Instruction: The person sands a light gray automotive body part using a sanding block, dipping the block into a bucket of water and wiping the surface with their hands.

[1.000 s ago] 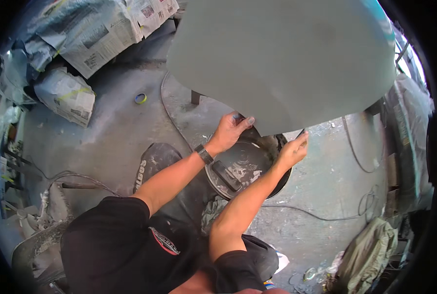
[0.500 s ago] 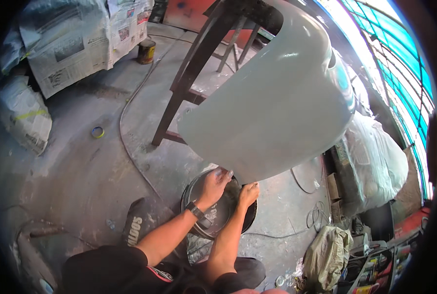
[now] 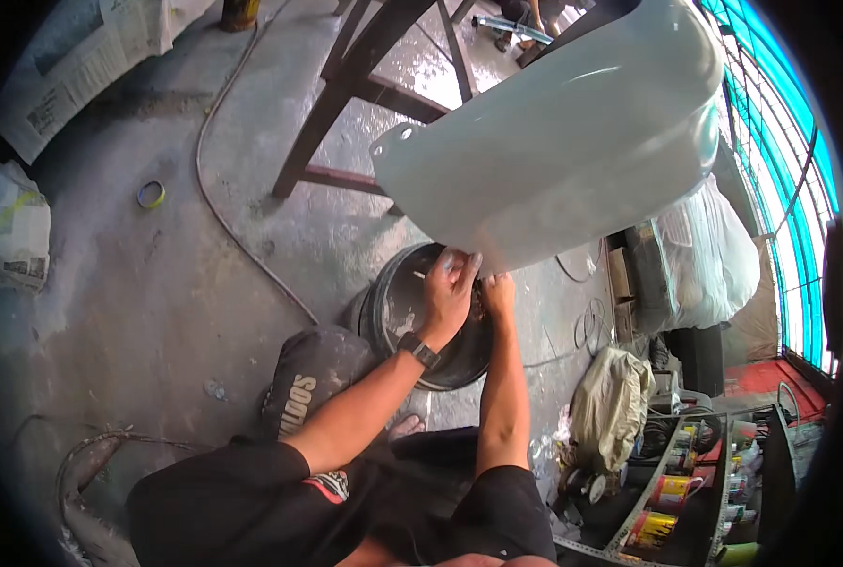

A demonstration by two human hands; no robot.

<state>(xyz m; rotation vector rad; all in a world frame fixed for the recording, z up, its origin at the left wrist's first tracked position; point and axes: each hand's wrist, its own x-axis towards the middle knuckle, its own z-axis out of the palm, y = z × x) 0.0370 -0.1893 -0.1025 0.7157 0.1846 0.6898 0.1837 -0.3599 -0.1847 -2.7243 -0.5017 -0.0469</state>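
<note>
The step in hand looks to be close work on the lower edge of a large pale grey panel, with both hands brought together at its near, bottom tip. The panel hangs tilted, its broad curved face toward the wearer, partly in front of a dark stand; what bears its weight is hidden behind it. The left hand sits at the tip with fingers bent and thumb raised by the edge, a half-closed grip; the right hand is just beside it, fingers curled in more tightly under the same edge. Whether either grip is pinching the panel itself or a small thing between the fingers, I cannot tell, as the fingertips are partly hidden. A round black bucket stands on the floor below, the left hand and wrist over its opening, so drips or dust from the edge would probably fall in or near it. In my judgement, the next move calls for light, even contact along that edge, one hand steadying the tip while the other works, with no hard push, since the panel might shift on whatever supports it.
</note>
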